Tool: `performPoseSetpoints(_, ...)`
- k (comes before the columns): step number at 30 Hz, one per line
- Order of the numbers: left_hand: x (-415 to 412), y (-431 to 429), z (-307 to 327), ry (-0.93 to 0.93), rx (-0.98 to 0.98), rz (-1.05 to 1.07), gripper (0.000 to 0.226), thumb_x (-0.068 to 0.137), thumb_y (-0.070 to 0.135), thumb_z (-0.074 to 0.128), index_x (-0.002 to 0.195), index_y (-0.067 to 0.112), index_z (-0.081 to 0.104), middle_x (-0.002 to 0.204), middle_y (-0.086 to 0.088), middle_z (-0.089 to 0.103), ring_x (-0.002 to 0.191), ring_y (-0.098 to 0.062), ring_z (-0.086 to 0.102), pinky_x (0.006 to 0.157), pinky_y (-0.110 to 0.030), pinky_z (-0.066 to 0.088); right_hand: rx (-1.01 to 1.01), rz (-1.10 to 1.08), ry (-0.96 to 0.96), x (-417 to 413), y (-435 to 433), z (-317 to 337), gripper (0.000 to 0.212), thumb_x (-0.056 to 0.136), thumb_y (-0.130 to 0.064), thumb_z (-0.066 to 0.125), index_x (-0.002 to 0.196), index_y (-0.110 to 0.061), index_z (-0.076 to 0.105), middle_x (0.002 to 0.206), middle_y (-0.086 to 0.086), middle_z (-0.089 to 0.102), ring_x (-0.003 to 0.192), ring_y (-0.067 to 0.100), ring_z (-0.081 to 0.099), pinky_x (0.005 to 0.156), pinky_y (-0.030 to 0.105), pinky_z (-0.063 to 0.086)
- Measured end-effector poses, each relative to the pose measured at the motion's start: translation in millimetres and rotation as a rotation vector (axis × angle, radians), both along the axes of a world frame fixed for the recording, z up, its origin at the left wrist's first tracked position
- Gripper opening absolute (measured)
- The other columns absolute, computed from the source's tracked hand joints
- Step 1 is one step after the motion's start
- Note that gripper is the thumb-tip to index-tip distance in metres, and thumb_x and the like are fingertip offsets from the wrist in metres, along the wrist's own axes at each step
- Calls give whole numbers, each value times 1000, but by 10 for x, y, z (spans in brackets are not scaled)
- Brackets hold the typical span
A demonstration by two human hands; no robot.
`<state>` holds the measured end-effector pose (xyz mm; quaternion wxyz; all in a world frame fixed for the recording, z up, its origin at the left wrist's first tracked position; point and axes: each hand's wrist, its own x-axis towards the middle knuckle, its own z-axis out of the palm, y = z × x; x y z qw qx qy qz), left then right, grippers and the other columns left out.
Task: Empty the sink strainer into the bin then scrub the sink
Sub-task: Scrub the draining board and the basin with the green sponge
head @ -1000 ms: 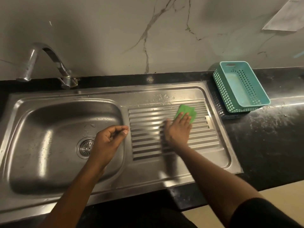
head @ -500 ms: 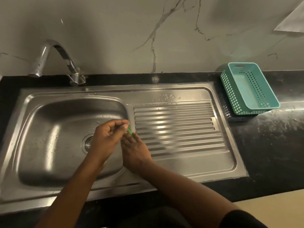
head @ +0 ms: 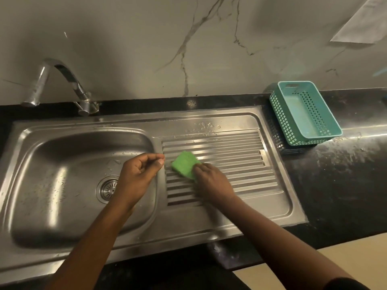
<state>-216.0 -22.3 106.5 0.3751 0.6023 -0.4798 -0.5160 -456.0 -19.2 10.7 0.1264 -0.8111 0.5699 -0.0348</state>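
A steel sink [head: 62,206] with a ribbed drainboard [head: 240,170] fills the counter. Its round strainer [head: 107,188] sits in the basin's drain, partly hidden by my left wrist. A green scrub pad [head: 184,164] lies on the left end of the drainboard. My right hand [head: 211,181] presses on the pad's near right edge, fingers over it. My left hand [head: 140,174] hovers above the basin's right rim with fingers curled and thumb meeting fingertips, holding nothing I can see.
A curved tap [head: 60,84] stands at the sink's back left. A teal perforated basket [head: 303,114] sits on the black counter [head: 345,174] to the right. A marbled wall rises behind. Pale floor shows at bottom right.
My right hand swept the green pad from the drainboard's middle to its left end by my left hand, and now sits slightly right of there. The left hand stayed put.
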Motion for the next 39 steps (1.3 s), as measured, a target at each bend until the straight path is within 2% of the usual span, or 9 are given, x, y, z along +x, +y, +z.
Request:
performPoseSetpoints(4,26,20,-30,8,13,-12,19,98,20,71,115,24,80,110,11,82,107,-3,75,102,-41,59,55,-295,65,-854,53,107,25,87,-13,71,110,-12,62,109,13,71,101,37,64,76,46,54)
performPoseSetpoints(8,41,58,-65,10,29,-20,20,99,20,71,117,24,79,111,11,82,107,-2,75,102,-40,59,63,-573,175,-1689,149,163,67,85,-1,66,149,-16,51,141,15,58,119,42,57,94,49,52)
performPoseSetpoints(14,2,90,-73,25,40,-37,18,99,19,71,114,23,80,112,10,82,107,-2,75,104,-40,58,103,-673,168,-1063,-46,14,52,95,-21,55,146,-15,49,141,16,54,128,36,48,105,42,41)
performPoseSetpoints(19,-25,114,-50,22,32,-32,19,99,14,69,115,18,80,113,4,82,107,-5,75,105,-43,58,55,-440,-110,411,0,64,30,93,-15,56,121,-7,66,131,17,57,114,38,54,95,44,48)
performPoseSetpoints(24,-25,119,5,0,4,-3,19,99,14,69,115,17,79,114,5,81,107,-6,75,105,-44,58,41,-120,-132,1183,-101,51,45,91,-14,59,136,-9,60,127,14,55,111,34,51,90,46,51)
performPoseSetpoints(27,-2,123,-4,11,5,13,19,99,14,69,116,18,79,111,4,82,105,-6,76,103,-44,59,39,-2,-56,763,-138,3,36,93,-17,60,128,-9,66,125,13,58,109,36,54,87,48,52)
performPoseSetpoints(29,8,120,-17,20,15,18,19,100,14,69,114,21,79,109,5,83,105,-6,76,102,-42,59,40,-41,-29,325,-156,-27,36,93,-17,63,128,-11,68,126,14,61,110,37,57,88,47,54)
performPoseSetpoints(34,15,120,-44,13,17,-11,18,100,20,69,112,29,80,110,11,82,106,-4,75,100,-38,59,6,-310,115,-947,-97,-25,46,96,-28,66,140,-15,62,138,12,60,117,35,58,92,47,57)
performPoseSetpoints(39,74,125,-58,11,19,10,18,100,20,70,114,25,80,111,10,82,107,-5,75,102,-42,59,-1,-601,220,-1347,-114,-84,60,100,-10,55,157,-3,38,155,22,45,133,41,48,110,48,46)
